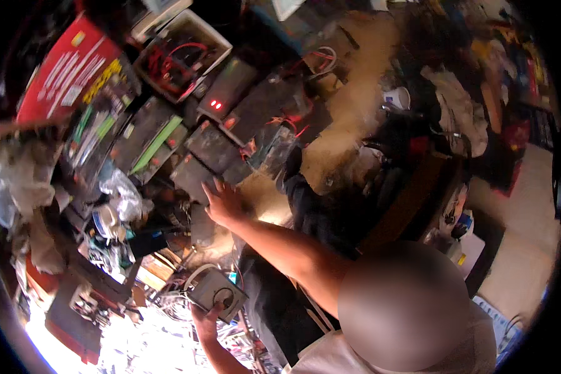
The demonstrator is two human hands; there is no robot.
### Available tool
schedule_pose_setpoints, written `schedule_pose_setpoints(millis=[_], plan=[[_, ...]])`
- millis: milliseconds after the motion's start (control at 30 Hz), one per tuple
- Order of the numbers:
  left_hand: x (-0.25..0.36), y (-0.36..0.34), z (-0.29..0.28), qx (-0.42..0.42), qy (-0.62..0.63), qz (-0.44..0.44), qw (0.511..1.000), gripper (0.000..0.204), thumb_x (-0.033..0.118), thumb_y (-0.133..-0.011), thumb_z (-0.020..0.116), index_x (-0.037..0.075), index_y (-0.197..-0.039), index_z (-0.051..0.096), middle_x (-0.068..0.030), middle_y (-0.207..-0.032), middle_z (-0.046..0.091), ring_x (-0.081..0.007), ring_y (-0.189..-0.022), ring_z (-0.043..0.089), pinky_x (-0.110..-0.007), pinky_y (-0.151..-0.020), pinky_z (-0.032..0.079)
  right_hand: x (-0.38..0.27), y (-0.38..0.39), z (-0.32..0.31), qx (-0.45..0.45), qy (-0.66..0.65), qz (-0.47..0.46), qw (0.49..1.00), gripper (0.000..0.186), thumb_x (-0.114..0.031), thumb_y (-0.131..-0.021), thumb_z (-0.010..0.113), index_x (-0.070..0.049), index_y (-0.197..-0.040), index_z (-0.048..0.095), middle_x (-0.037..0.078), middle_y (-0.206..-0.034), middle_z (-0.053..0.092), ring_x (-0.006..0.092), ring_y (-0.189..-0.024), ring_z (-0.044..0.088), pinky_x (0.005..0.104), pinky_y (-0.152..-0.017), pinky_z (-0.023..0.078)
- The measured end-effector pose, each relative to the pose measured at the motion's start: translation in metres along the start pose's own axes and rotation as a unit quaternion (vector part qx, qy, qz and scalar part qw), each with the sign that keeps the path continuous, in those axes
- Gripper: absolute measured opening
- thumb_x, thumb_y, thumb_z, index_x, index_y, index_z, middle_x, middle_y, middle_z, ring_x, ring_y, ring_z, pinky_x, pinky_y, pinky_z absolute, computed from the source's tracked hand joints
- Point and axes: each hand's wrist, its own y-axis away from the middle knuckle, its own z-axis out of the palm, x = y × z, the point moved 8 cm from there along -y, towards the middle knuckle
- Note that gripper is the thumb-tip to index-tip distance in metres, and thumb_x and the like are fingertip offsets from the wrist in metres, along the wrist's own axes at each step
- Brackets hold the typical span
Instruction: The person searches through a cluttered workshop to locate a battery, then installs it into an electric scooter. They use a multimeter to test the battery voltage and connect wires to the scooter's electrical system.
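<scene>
My left hand (pixel 207 316) grips the lower corner of a small grey metal box (pixel 213 288) with a round dark dial on its face. The thumb lies against the dial, and a pale cable loops over the box's top. My right arm stretches toward the far left. At its end my right hand (pixel 224 204) is open, fingers spread at the edge of a dark rectangular block (pixel 192 176) that looks like a battery. Whether the fingertips press on it I cannot tell. Beside it stand several similar dark blocks, one with a bright green strip (pixel 157 144).
Two red lights glow on a dark case (pixel 229 84) beyond the blocks. An open carton (pixel 215 43) holds red and black cables. A large red panel (pixel 68 68) leans far left. Tangled wires and scrap (pixel 162 324) lie below the grey box. A white cup (pixel 397 98) stands far right.
</scene>
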Motion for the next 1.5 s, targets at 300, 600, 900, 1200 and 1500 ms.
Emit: schedule_pose_setpoints(millis=[300,600,900,1200,1500], plan=[[0.052,-0.028,0.083,-0.054,-0.125,-0.007,0.991,0.065,0.004,-0.064,0.072,0.0,-0.125,0.05,-0.0103,-0.112,0.06,-0.0217,-0.101,0.057,-0.034,-0.09,0.045,0.357,0.044,0.002,0.115,-0.182,0.314,0.925,0.057,-0.031,-0.073,0.072,0.002,-0.116,0.054,0.026,-0.11,0.061,0.0416,-0.104,0.058,0.0465,-0.089,0.048],[0.064,-0.056,0.172,-0.025,-0.192,-0.054,0.98,0.054,0.004,-0.07,0.073,-0.001,-0.12,0.053,-0.0092,-0.11,0.061,-0.0212,-0.096,0.059,-0.033,-0.083,0.049,0.459,-0.061,-0.012,0.13,-0.173,0.288,0.933,0.115,-0.033,-0.057,0.089,0.001,-0.143,0.021,0.023,-0.141,0.033,0.0378,-0.126,0.041,0.0427,-0.104,0.037],[0.077,-0.085,0.215,-0.033,-0.268,-0.078,0.96,0.057,0.005,-0.069,0.074,-0.002,-0.122,0.052,-0.0093,-0.112,0.061,-0.0212,-0.098,0.058,-0.033,-0.084,0.049,0.461,-0.059,0.0,0.199,-0.059,0.315,0.926,0.108,-0.037,-0.056,0.089,-0.004,-0.14,0.029,0.019,-0.131,0.043,0.0339,-0.115,0.048,0.0524,-0.089,0.039],[0.083,-0.089,0.221,-0.044,-0.285,-0.086,0.954,0.061,0.006,-0.069,0.074,-0.002,-0.124,0.05,-0.0094,-0.113,0.06,-0.0212,-0.099,0.058,-0.033,-0.085,0.049,0.49,-0.024,0.01,0.131,-0.033,0.323,0.937,0.108,-0.048,-0.057,0.085,-0.006,-0.139,0.03,0.017,-0.131,0.042,0.0295,-0.118,0.044,0.0516,-0.087,0.036],[0.084,-0.08,0.211,-0.06,-0.275,-0.087,0.956,0.064,0.006,-0.069,0.074,-0.002,-0.126,0.048,-0.0094,-0.115,0.059,-0.0212,-0.101,0.057,-0.033,-0.085,0.049,0.48,-0.048,-0.005,0.162,0.001,0.256,0.953,0.11,-0.049,-0.057,0.085,0.004,-0.136,0.031,0.02,-0.134,0.042,0.0355,-0.128,0.037,0.0599,-0.104,0.027]])
